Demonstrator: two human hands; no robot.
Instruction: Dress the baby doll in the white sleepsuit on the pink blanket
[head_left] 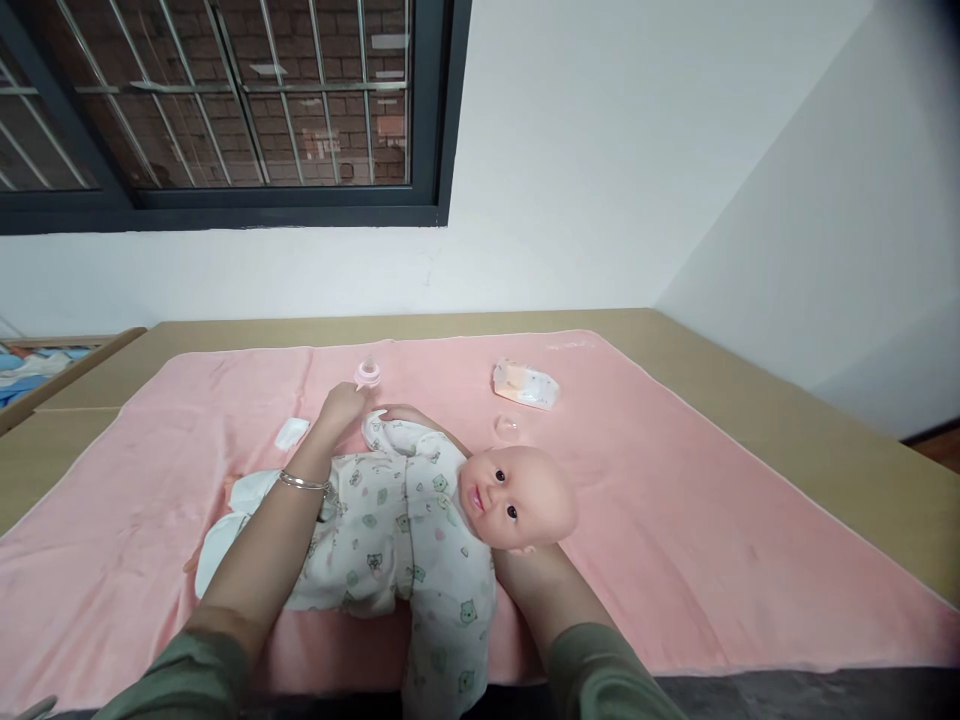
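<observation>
A bald baby doll (420, 500) in a white printed outfit lies on its back, its head on the right and its face turned up. My right forearm passes under its neck. The fingers of my right hand (405, 412) come out on the far side and curl at the doll's sleeve. Reaching across the doll's body, my left hand (346, 402), with a silver bangle on its wrist, is closed at a baby bottle (367, 373) with a pink collar and a clear teat. The bottle's lower part and the fingertips there are hidden.
A pink sheet (675, 540) covers most of the wooden surface (750, 430). On it lie a white folded square (292, 432), a clear dome-shaped cap (507, 428) and a printed plastic packet (525, 385). Behind are a white wall and a barred window (285, 208).
</observation>
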